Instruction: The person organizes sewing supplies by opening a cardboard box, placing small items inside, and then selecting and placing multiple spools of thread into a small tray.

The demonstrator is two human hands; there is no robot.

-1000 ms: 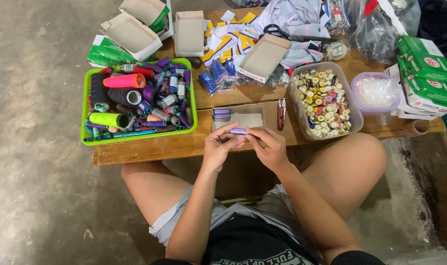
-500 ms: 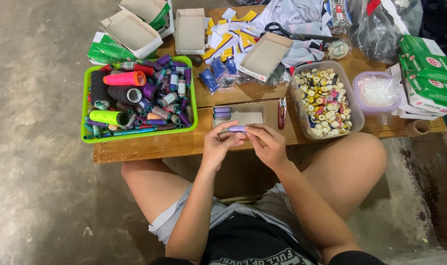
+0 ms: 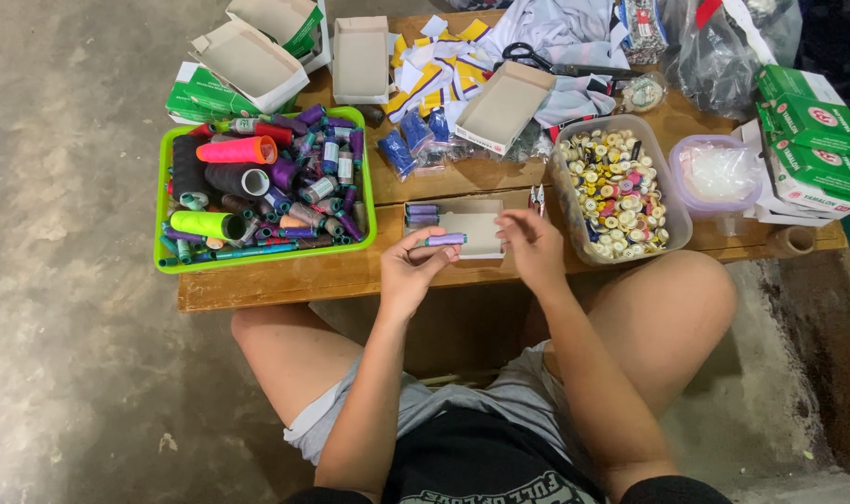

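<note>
Purple cylindrical thread spool (image 3: 444, 240) in left hand (image 3: 409, 271).

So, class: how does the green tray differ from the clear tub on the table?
The green tray is opaque, bright and shallow, on the person's left; the clear tub is see-through and deeper, on the right. The green tray holds thread spools, mostly lying flat; the clear tub holds smaller, paler pieces. Both are full and rest on the wooden table.
</note>
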